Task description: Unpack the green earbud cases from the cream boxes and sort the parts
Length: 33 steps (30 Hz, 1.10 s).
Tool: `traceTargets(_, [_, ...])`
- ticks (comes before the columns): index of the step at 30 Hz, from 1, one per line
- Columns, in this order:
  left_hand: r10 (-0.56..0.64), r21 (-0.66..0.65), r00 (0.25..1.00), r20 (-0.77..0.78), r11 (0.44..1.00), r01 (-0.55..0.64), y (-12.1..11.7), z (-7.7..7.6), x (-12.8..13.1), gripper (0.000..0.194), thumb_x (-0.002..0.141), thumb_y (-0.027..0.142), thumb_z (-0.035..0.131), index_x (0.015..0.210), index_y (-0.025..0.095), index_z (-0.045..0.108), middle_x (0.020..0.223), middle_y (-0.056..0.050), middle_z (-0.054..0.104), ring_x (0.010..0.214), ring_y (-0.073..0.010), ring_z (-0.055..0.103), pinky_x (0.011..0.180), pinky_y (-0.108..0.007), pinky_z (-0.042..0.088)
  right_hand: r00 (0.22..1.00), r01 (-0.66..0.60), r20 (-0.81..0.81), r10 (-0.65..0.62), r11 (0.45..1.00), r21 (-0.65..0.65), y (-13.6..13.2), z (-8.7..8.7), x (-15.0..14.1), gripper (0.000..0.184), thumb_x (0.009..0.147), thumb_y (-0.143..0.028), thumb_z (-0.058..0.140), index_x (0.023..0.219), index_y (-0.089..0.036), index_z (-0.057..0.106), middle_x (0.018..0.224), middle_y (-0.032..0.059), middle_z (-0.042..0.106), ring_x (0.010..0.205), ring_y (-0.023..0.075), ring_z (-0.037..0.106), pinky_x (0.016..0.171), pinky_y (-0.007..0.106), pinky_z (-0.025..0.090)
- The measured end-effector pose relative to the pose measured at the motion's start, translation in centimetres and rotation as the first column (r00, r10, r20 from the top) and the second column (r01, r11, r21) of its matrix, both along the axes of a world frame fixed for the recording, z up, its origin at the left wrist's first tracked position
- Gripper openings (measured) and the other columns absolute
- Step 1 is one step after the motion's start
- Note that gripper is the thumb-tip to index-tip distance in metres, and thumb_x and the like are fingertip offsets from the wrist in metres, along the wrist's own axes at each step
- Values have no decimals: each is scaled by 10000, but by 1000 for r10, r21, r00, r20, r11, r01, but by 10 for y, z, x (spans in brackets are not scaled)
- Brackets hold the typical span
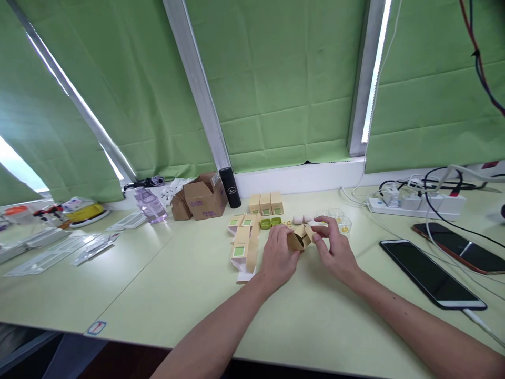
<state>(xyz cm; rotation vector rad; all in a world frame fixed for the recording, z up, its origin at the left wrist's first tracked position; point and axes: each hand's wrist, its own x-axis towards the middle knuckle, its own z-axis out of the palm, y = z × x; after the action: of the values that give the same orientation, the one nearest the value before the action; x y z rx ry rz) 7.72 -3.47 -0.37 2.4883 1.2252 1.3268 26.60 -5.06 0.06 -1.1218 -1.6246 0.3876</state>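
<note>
Between my hands is a small brown cardboard box (300, 240), tilted, with its end flaps standing open toward me. My left hand (279, 255) is wrapped around its left side. Fingers of my right hand (334, 249) are at a flap on the right side. Left of my left hand lie flattened box blanks (241, 245) with green square labels and white paper inside. Just behind my hands are small green containers (271, 222), white cylindrical pieces (303, 219) and several clear round cups (344, 225) with yellow marks.
Folded small boxes (265, 203) stand in a row at the back. An opened carton (205, 198), a black cylinder (230, 188) and a clear bottle (150, 206) stand farther left. On the right are a power strip (414, 204), cables and two phones, one a white-edged phone (433, 273).
</note>
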Motion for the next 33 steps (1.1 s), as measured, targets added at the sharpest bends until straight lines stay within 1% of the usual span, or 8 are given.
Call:
traceTargets(5, [-7, -282, 995, 97, 959, 34, -2, 2, 2, 477, 767, 268, 826, 1122, 240, 509, 1162, -66, 599, 1047, -260, 595, 862, -425, 516, 998, 46, -45, -44, 998, 36, 7, 3, 4, 334, 985, -425, 535, 1260, -248, 467, 1098, 106, 751, 786, 228, 730, 639, 343, 554])
traceTargets(8, [1, -331, 992, 128, 943, 42, -1, 0, 2, 505, 757, 299, 850, 1136, 239, 521, 1133, -63, 618, 1019, -255, 606, 864, -424, 512, 996, 59, -76, -50, 990, 125, 12, 5, 8, 320, 962, -395, 581, 1233, -251, 487, 1145, 106, 719, 885, 239, 710, 734, 397, 593])
traceTargets(10, [11, -338, 988, 152, 940, 41, 0, -1, 2, 518, 754, 297, 857, 1145, 239, 521, 1132, -66, 625, 1031, -258, 610, 882, -433, 513, 994, 90, -75, -77, 977, 194, 16, 7, 11, 302, 952, -359, 594, 1220, -247, 513, 1187, 115, 685, 982, 259, 685, 825, 453, 597])
traceTargets(14, [19, -352, 987, 161, 935, 40, 1, -2, 3, 533, 757, 290, 856, 1158, 239, 509, 1157, -76, 626, 1059, -263, 615, 901, -441, 518, 986, 159, -3, -165, 944, 289, 23, 7, 19, 295, 959, -245, 529, 1254, -249, 529, 1240, 128, 625, 1023, 276, 656, 886, 509, 578])
traceTargets(19, [-10, -317, 994, 111, 947, 45, -1, -1, 1, 531, 803, 301, 817, 1196, 241, 465, 1189, -86, 612, 1070, -262, 609, 912, -444, 517, 966, 81, 188, -179, 895, 438, 31, 1, 27, 404, 929, -83, 419, 1265, -259, 557, 1249, 128, 608, 1202, 301, 595, 1005, 532, 532])
traceTargets(25, [-90, -169, 996, -9, 982, 87, -2, 2, -1, 435, 884, 259, 717, 1230, 259, 453, 1230, -82, 592, 1107, -260, 592, 930, -454, 532, 953, -18, 277, -124, 888, 460, 37, -6, 32, 516, 850, 23, 380, 1244, -253, 568, 1176, 107, 653, 1083, 269, 656, 898, 474, 581])
traceTargets(29, [-106, -167, 993, -56, 981, 96, -3, 5, 0, 433, 901, 238, 687, 1275, 280, 473, 1258, -91, 589, 1136, -274, 586, 895, -452, 561, 944, -44, 312, -110, 893, 448, 37, -7, 32, 556, 806, 39, 388, 1243, -251, 575, 1144, 100, 672, 988, 258, 678, 851, 461, 592])
traceTargets(33, [-114, -167, 992, -49, 980, 104, -4, 5, 0, 520, 908, 217, 680, 1371, 296, 458, 1319, -106, 580, 1209, -286, 568, 963, -490, 552, 932, -40, 338, -134, 887, 461, 34, -7, 30, 533, 800, 15, 423, 1233, -245, 592, 1126, 105, 692, 1002, 276, 675, 837, 461, 586])
